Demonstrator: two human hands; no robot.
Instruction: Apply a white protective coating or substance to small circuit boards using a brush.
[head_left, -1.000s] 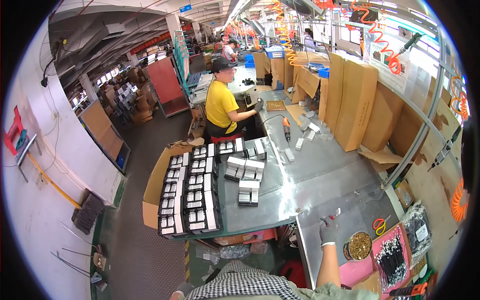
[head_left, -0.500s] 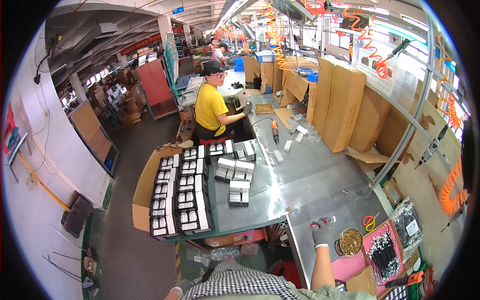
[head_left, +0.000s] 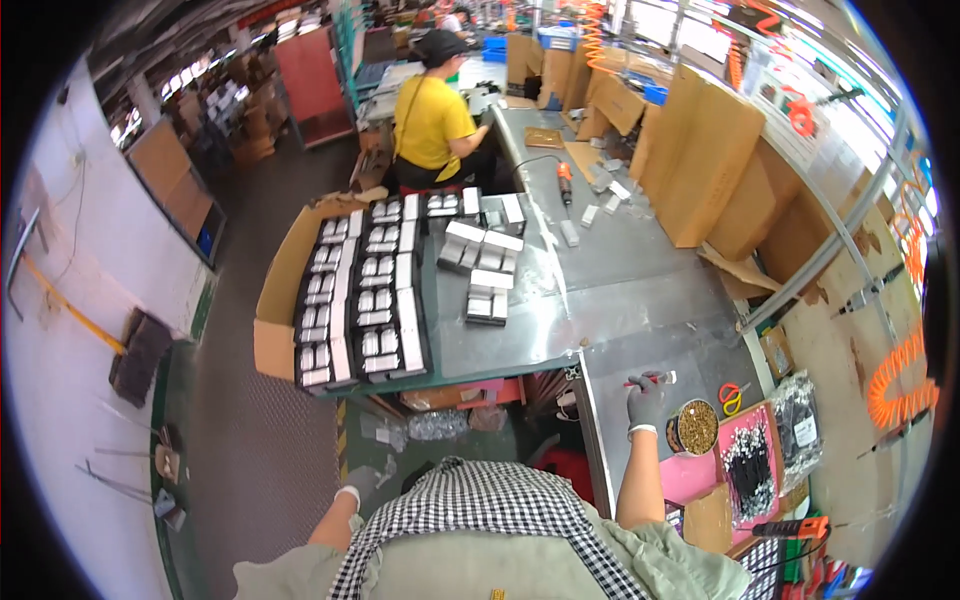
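Note:
My right hand (head_left: 646, 404), in a grey glove, is over the metal worktop with its fingers closed on a small red-and-white item (head_left: 668, 378) whose kind is too small to tell. Beside that hand stands a round tin of small brass-coloured parts (head_left: 697, 428). Scissors (head_left: 733, 399) with red and yellow handles lie just past the tin. My left hand (head_left: 362, 484), also gloved, hangs low at my left side away from the bench, its fingers blurred. Rows of black-and-white units (head_left: 379, 300) fill the left of the table, with a few more units (head_left: 487, 298) standing apart.
A co-worker in a yellow top (head_left: 432, 128) sits at the table's far side. An orange power screwdriver (head_left: 565, 185) lies on the worktop. Tall cardboard boxes (head_left: 700, 150) line the right. A pink tray (head_left: 750, 470) holds black cables with white ends. Another orange screwdriver (head_left: 795, 528) lies nearer.
The view has tilted downward. My left hand and forearm have come further into sight at the lower left. The co-worker's head has turned away. My right hand still holds the small item.

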